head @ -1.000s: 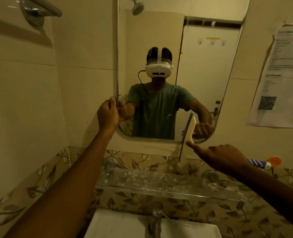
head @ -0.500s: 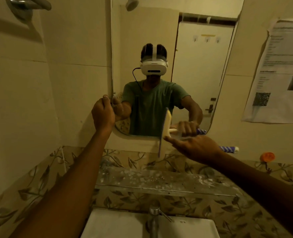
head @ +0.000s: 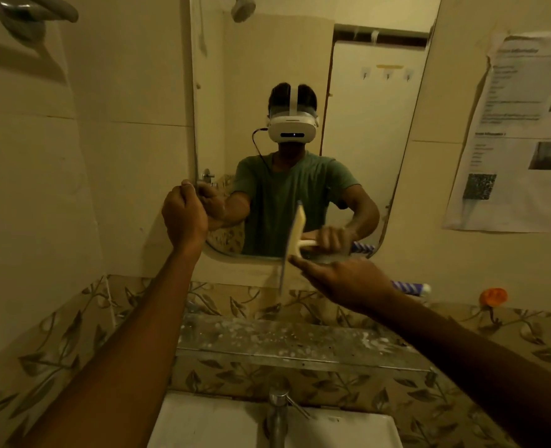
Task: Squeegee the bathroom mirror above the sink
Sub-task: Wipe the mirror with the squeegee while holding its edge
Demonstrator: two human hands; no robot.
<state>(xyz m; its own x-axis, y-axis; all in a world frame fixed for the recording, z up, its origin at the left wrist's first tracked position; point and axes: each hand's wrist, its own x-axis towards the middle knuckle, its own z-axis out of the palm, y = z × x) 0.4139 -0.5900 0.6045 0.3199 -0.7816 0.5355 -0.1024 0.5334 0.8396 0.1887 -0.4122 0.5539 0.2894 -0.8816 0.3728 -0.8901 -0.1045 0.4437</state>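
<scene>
Wall tile (head: 41, 189) fills the left of the view, with a grey fixture (head: 31, 11) mounted high on it. The left hand (head: 183, 215) is curled into a closed fist at the mirror's left edge near the lower corner, thumb uppermost; whether it grips the edge itself or merely rests there cannot be told. The mirror (head: 364, 124) hangs upright above a leaf-patterned tile border (head: 73, 334) and reflects a person in a green shirt wearing a white headset.

The squeegee (head: 295, 234) stands with its blade near vertical against the lower part of the glass, the blade's bottom end passing below the mirror's lower rim. The right hand (head: 348, 282) holds it by the handle, fingers wrapped loosely and forefinger stretched toward the blade; a blue-and-white striped handle end (head: 409, 287) projects beyond the hand to the right.

Below, a spotted glass shelf (head: 300, 344) runs across the wall, with a tap (head: 277, 412) and white sink (head: 203, 425) beneath. Further right, an orange hook (head: 493, 297) sits on the wall, and printed sheets (head: 519, 140) are fixed above it.
</scene>
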